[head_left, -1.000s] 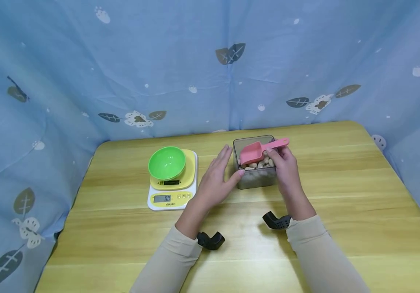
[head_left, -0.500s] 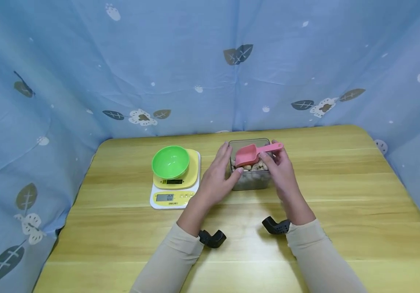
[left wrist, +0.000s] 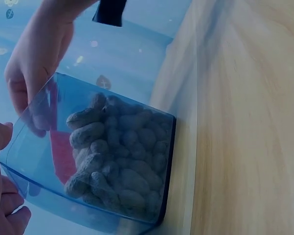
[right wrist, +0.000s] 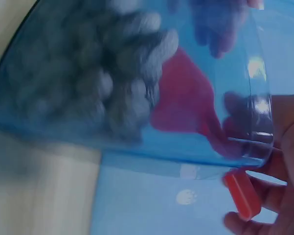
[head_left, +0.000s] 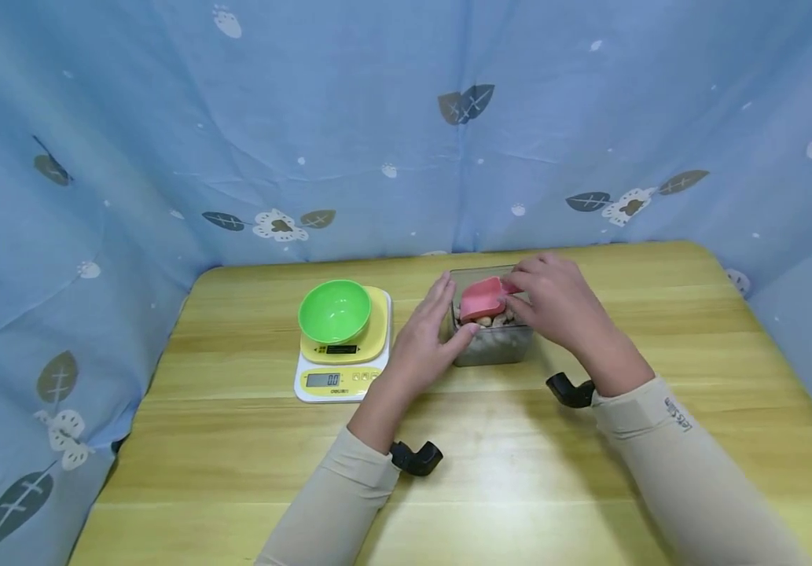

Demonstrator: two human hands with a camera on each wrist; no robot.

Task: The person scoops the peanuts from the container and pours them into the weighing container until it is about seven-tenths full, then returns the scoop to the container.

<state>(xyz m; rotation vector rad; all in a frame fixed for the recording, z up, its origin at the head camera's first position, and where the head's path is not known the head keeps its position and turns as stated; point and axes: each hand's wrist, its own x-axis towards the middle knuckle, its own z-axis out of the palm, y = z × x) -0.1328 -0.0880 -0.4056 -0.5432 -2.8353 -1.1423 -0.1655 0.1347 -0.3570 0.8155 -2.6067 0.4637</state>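
Step, by my guess: getting the pink scoop (head_left: 483,299) in hand | right hand (head_left: 552,303): fingers pinch its handle, blade beyond them above peanuts (left wrist: 129,152) | left hand (head_left: 418,354): fingers straight along container (head_left: 490,350) | next probably needs: dipping below fingertips

A solid pink plastic scoop (head_left: 482,300), smoky grey translucent box (head_left: 492,348), tan peanuts (head_left: 498,320), bright green round bowl (head_left: 335,312), yellow-and-white flat scale (head_left: 370,342); yellow wood-grained table (head_left: 490,456); blue cloth curtain (head_left: 349,118) patterned with white flowers, grey-brown leaves.
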